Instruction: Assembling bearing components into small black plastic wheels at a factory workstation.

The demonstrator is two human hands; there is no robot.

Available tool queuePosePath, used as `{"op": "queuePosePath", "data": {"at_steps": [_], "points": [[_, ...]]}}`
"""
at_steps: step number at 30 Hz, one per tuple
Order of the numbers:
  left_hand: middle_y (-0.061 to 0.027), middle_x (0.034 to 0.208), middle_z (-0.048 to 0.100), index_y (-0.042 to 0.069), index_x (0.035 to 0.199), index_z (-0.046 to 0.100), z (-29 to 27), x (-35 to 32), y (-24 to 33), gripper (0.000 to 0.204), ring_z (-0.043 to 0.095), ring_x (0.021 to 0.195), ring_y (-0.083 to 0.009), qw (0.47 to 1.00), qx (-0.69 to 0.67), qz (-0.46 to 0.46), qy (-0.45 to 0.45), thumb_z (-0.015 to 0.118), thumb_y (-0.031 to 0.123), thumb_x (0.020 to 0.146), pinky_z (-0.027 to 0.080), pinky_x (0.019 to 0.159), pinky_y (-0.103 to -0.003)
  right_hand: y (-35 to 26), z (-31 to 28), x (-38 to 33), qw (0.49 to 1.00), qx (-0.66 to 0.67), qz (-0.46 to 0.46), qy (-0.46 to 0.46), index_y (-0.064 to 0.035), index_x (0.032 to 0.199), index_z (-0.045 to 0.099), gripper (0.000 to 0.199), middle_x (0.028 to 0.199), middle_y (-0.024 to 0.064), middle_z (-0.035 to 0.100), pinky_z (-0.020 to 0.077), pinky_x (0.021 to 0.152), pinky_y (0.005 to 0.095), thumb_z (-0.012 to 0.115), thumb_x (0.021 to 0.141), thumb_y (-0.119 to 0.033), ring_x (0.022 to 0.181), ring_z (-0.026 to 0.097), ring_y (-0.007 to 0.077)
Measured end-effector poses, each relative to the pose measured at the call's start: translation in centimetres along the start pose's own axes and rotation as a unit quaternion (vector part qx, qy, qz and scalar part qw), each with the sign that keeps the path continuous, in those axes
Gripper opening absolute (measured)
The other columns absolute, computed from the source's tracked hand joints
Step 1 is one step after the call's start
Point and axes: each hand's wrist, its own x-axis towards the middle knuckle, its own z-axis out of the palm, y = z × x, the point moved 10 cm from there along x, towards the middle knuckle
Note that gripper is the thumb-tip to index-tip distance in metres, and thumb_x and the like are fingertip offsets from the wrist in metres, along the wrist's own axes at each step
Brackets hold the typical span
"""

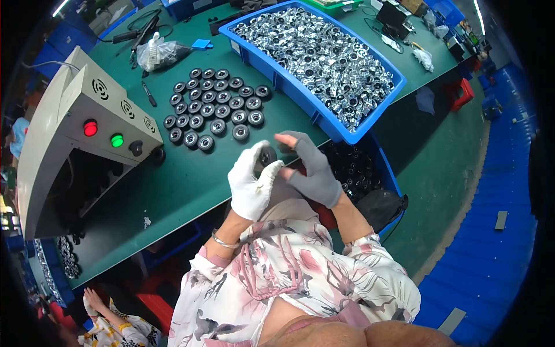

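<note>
My left hand [253,182], in a white glove, holds a small black wheel [267,156] upright between thumb and fingers, over the near edge of the table. Close by on its right is my right hand [312,172], in a grey glove that leaves the fingertips bare. Its fingers and thumb are apart with nothing between them, and the thumb tip is beside my left thumb. Just beyond my hands, many black wheels [217,126] with shiny hubs lie flat in a loose group on the green table [289,115].
A blue bin [324,118] full of clear and silver round parts stands at the back right. Below it sits another bin of dark parts [354,168]. On the left is a beige machine [69,110] with red and green buttons. A black pen [148,93] and a plastic bag [161,55] lie beyond.
</note>
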Motion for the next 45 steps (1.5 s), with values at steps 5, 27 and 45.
{"op": "queuePosePath", "data": {"at_steps": [5, 27, 45], "points": [[-0.0158, 0.102, 0.064, 0.002, 0.123, 0.063, 1.0, -0.1, 2.9, 0.051, 0.067, 0.085, -0.0327, 0.978, 0.143, 0.148, -0.028, 0.077, 0.001, 0.074, 0.055, 0.073, -0.037, 3.8, 0.9, -1.8, 0.964, 0.169, 0.203, -0.038, 0.0008, 0.124, 0.06, 0.039, 0.114, 0.0079, 0.065, 0.0503, 0.09, 0.0284, 0.069, 0.087, -0.003, 0.104, 0.061, 0.0124], [-0.0109, 0.118, 0.063, -0.003, 0.12, 0.06, 5.1, -3.5, -1.6, 0.038, 0.056, 0.113, -0.0207, 0.773, -0.542, -0.278, -0.175, 0.061, 0.029, 0.099, 0.044, 0.102, -0.037, -0.5, 0.1, -0.9, 0.997, -0.069, 0.014, 0.033, -0.0028, 0.113, 0.07, 0.046, 0.108, 0.0094, 0.06, 0.0518, 0.074, 0.03, 0.083, 0.069, -0.005, 0.09, 0.06, 0.0221], [-0.011, 0.119, 0.059, 0.001, 0.13, 0.052, 5.1, -4.8, -5.0, 0.045, 0.058, 0.111, -0.0229, 0.754, -0.557, -0.331, -0.112, 0.056, 0.036, 0.103, 0.048, 0.099, -0.036, -1.6, 0.8, -0.5, 0.998, -0.03, -0.051, -0.002, -0.0016, 0.104, 0.072, 0.04, 0.096, 0.0078, 0.061, 0.0486, 0.075, 0.0354, 0.084, 0.068, -0.011, 0.09, 0.055, 0.025]]}}
